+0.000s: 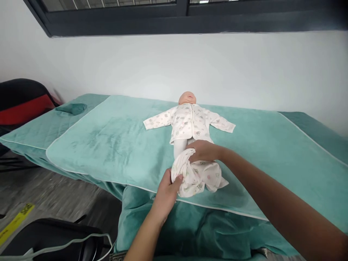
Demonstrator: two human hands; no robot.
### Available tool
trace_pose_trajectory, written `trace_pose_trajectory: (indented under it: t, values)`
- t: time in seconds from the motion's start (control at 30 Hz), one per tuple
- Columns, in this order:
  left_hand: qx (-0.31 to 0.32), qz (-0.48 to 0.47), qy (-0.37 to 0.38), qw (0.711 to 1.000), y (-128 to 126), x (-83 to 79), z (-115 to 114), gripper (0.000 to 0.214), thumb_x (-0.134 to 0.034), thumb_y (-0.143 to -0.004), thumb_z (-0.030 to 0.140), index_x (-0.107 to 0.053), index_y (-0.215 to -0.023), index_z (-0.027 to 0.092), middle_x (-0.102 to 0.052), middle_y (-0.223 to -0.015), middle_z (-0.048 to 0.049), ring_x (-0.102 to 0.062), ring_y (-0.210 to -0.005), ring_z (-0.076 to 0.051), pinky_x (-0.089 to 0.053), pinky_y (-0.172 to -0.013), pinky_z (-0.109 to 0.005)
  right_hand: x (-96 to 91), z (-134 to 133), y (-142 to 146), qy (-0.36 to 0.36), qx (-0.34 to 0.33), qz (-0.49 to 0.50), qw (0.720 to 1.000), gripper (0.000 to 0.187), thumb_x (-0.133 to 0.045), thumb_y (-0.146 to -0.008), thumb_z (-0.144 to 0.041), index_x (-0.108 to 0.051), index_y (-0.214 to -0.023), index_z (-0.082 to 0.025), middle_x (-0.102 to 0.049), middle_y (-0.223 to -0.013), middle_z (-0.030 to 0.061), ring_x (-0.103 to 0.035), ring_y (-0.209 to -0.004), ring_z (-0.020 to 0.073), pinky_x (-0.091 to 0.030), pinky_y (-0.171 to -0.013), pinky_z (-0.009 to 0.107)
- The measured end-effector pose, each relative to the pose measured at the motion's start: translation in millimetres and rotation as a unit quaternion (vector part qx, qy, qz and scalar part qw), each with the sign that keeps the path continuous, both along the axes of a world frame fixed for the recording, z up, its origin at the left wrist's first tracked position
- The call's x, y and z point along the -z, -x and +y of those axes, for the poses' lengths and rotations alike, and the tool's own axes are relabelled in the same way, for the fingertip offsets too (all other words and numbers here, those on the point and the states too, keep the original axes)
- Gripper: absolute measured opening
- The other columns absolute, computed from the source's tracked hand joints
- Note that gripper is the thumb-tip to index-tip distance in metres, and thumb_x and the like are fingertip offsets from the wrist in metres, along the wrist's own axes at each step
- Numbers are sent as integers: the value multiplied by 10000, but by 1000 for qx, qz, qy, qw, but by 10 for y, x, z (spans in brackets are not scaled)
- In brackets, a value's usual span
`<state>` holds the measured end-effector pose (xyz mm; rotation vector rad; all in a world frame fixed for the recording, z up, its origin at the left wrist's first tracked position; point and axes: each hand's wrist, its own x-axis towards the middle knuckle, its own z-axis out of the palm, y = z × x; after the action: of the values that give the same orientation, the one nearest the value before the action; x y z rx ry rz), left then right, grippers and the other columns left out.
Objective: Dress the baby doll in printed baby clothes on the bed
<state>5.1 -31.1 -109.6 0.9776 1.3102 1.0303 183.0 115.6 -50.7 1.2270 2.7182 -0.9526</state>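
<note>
A baby doll [187, 98] lies on its back, head toward the wall and arms spread. It wears a white printed baby jacket [181, 121], and one white leg [179, 147] shows below the hem. Bunched around the lower legs are white printed baby trousers [198, 178], which hide the feet. My left hand [169, 186] pinches the left edge of the trousers between thumb and fingers. My right hand [204, 149] is curled over the doll's legs at the upper edge of the cloth; its fingertips are hidden in the folds.
The doll rests on a bed with a green plush cover [108, 145], which has a face hole [72, 108] at its left end. Behind are a white wall [136, 65] and a dark window frame [122, 23]. A black-and-red chair [25, 108] stands left; a white cable [76, 241] crosses a black seat [51, 232].
</note>
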Motion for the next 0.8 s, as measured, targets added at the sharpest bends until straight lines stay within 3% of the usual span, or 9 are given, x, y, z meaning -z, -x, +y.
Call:
trace_pose_trajectory:
  t: [0.1,0.17,0.37,0.53,0.67,0.8]
  values:
    - [52,-124,18,991,55,-12,1,557,-761,-737,341,-565,-1238,193,-691,-1157,-70,-609,-1101,-265,-470,-926,-357,14,-12,-20,25,7,48,999,202,-656,-822,-385,-711,-900,-207,-737,-1007,45,-665,-948,262,-483,-785,338]
    - [54,-136,14,989,111,18,75,586,-774,-692,275,-573,-1234,181,-697,-1141,-64,-613,-1097,-265,-470,-930,-355,13,-16,-31,45,16,58,997,214,-659,-814,-385,-717,-910,-203,-739,-1005,49,-667,-947,269,-493,-778,343]
    - [63,27,-39,997,287,37,500,268,-642,-720,183,-636,-988,177,-674,-912,-2,-601,-907,-207,-451,-797,-294,-3,2,-74,116,38,75,990,326,-691,-789,-449,-734,-989,-195,-744,-1017,55,-672,-946,276,-504,-804,358]
    - [-10,206,-124,971,301,-9,806,76,-549,-786,128,-557,-810,200,-598,-791,28,-547,-791,-166,-404,-709,-262,-17,17,-117,199,57,97,974,372,-736,-766,-501,-729,-1000,-212,-745,-1011,44,-671,-945,271,-501,-822,368]
    - [-45,206,-177,961,224,19,1058,107,-491,-831,106,-522,-804,206,-603,-806,22,-543,-793,-155,-407,-732,-260,-23,28,-127,228,70,97,966,452,-804,-706,-476,-714,-1082,-242,-738,-1077,32,-670,-995,279,-509,-856,383]
    - [-97,175,-201,959,157,28,1320,129,-512,-800,70,-524,-800,199,-601,-815,18,-543,-811,-152,-417,-746,-251,26,68,-147,206,122,115,964,455,-806,-706,-454,-712,-1094,-236,-745,-1066,44,-681,-974,285,-525,-837,392]
